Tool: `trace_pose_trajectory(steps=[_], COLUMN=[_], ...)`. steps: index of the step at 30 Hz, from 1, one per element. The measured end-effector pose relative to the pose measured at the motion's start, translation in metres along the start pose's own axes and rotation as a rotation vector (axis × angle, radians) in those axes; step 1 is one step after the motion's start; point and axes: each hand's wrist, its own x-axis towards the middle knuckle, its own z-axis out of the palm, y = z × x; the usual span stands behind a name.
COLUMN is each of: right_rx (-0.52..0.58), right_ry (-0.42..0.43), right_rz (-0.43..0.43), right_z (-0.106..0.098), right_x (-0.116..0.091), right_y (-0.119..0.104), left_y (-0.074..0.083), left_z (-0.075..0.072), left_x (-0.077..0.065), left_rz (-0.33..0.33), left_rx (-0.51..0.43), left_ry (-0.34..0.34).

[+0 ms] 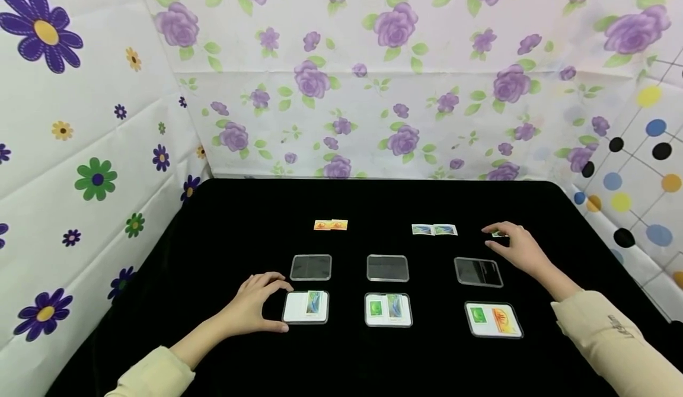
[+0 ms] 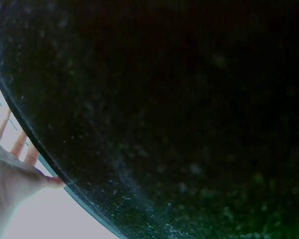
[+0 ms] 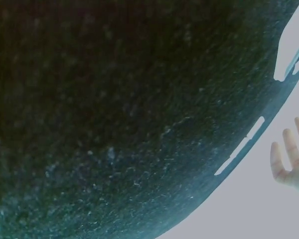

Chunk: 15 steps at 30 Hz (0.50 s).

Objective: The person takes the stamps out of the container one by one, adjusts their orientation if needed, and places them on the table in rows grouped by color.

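Note:
My left hand rests at the left side of a clear case with a white insert, its thumb and fingers spread apart near the case's left corners. One blue-green stamp lies on the right part of that insert. At the right, my right hand is over a small green stamp, with thumb and index finger apart and part of the stamp hidden. Whether its fingertips touch the stamp I cannot tell. Both wrist views show mostly dark cloth, with the left hand and right hand at their edges.
A middle case and a right case each hold two stamps. Behind them lie three transparent lids. Orange stamps and blue-green stamps lie farther back on the black cloth. Flowered sheets stand around the table.

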Motion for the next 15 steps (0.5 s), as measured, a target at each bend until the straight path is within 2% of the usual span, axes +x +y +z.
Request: trace_pose_trajectory(steps=[9, 15], right_rx=[0.009, 0.025], right_ry=[0.031, 0.04], right_rz=[-0.029, -0.02], right_z=[-0.001, 0.004], right_x=[-0.001, -0.003], right_y=[-0.014, -0.026], left_y=[0.002, 0.001], left_z=[-0.002, -0.001], left_x=[0.001, -0.001], left_rz=[0.003, -0.006], left_rx=[0.015, -0.002], left_ry=[0.009, 0.001])
